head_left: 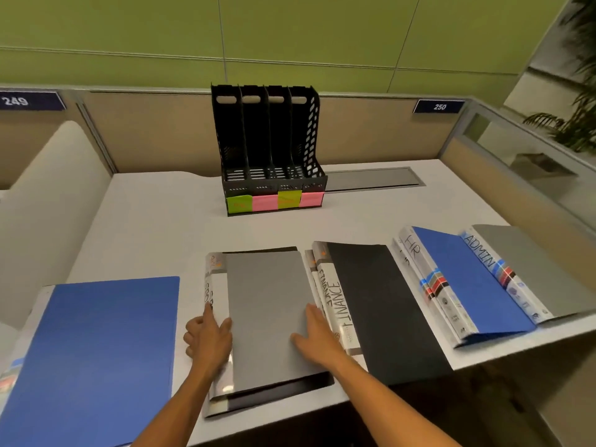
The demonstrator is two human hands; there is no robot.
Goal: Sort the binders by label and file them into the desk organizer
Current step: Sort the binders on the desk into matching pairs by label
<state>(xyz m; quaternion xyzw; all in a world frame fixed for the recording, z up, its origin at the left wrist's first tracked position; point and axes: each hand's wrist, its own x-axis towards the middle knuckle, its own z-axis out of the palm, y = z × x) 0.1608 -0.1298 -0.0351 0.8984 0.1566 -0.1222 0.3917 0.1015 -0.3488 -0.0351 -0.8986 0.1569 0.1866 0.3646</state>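
A grey binder is lain at the near middle of the white desk, on top of a black binder. Its spine edge is touched by the left hand, fingers loosely bent; its right edge is pressed by the right hand, fingers straight. The black desk organizer, with 4 slots, is stood far behind.

Right of the organizer, binder spines read FINANCE, HR and ADMIN; partition signs (blue) read 249 and 250.
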